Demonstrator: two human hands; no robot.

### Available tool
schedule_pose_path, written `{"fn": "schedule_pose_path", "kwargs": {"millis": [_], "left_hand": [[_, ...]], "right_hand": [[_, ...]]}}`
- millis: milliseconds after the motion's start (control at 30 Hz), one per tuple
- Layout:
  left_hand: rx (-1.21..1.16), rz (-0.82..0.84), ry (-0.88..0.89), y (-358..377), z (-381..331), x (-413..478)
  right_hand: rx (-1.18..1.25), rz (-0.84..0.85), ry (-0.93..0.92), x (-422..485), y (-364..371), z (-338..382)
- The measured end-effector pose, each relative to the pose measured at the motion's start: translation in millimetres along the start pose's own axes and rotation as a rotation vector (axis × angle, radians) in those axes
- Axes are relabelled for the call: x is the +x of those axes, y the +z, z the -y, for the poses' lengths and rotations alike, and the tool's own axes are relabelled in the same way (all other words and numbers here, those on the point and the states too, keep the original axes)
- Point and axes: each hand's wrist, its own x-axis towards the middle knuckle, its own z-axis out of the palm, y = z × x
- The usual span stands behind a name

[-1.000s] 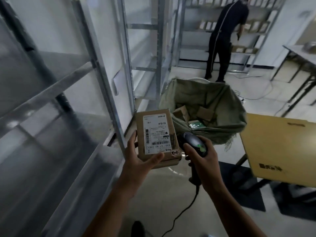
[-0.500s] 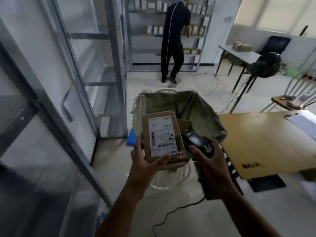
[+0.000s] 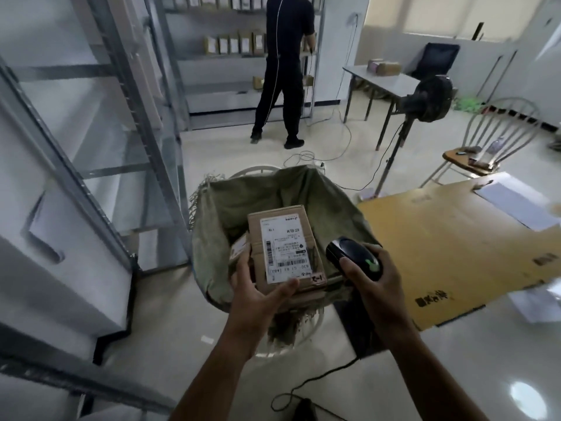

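My left hand [image 3: 258,294] grips a small cardboard parcel [image 3: 285,247] from below, thumb on its near edge, with the white shipping label facing up. My right hand [image 3: 368,279] grips a black handheld barcode scanner [image 3: 353,256] just right of the parcel; a green light glows on its top and its black cable trails down to the floor. Both are held above an open green sack [image 3: 273,196] set in a round white frame. Another parcel shows inside the sack behind the held one.
Grey metal shelving [image 3: 100,153] stands close on the left. A flat brown cardboard sheet [image 3: 455,244] lies on a table at right. A person in black [image 3: 285,65] stands at far shelves. A fan on a stand [image 3: 425,98], a chair and floor cables lie beyond.
My view has swung right and up, away from the left shelving toward the room. Parcel and scanner stay in my hands, now over the sack's opening.
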Motion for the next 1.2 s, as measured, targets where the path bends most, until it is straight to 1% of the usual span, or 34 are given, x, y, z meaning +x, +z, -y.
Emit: {"fn": "schedule_pose_path", "kwargs": {"millis": [100, 267, 333, 500, 567, 633, 700, 800, 933, 1000, 1200], "left_hand": [[0.062, 0.02, -0.009, 13.2, -1.5, 40.9], [0.256, 0.044, -0.007, 40.9, 1.1, 107.1], [0.277, 0.035, 0.006, 55.6, 5.3, 126.2], [0.432, 0.024, -0.003, 76.4, 18.4, 172.7], [0.431, 0.036, -0.013, 80.1, 25.0, 189.8], [0.51, 0.048, 0.004, 83.2, 32.5, 203.9], [0.599, 0.103, -0.027, 83.5, 43.0, 211.7], [0.665, 0.162, -0.158, 73.0, 65.6, 215.0], [0.687, 0.195, -0.161, 56.7, 82.9, 209.2], [0.731, 0.228, -0.139, 51.1, 81.6, 205.9], [0.984, 0.346, 0.037, 38.1, 64.6, 200.5]], "right_hand": [[0.027, -0.06, 0.036, 35.1, -10.3, -9.5], [0.029, -0.126, 0.089, 92.1, -33.3, -25.9], [0.02, -0.135, 0.102, 107.6, -37.9, -32.4], [0.006, -0.141, 0.149, 124.2, -31.6, -46.2], [0.007, -0.145, 0.172, 125.0, -24.8, -49.8], [-0.005, -0.138, 0.195, 122.9, -16.6, -50.6], [-0.009, -0.145, 0.215, 118.6, -7.3, -49.6], [-0.047, -0.164, 0.222, 110.9, 5.4, -44.8], [-0.108, -0.178, 0.194, 100.5, 16.6, -42.9], [-0.117, -0.171, 0.193, 96.0, 20.6, -42.0], [-0.149, -0.088, 0.181, 92.1, 23.6, -41.3]]}}
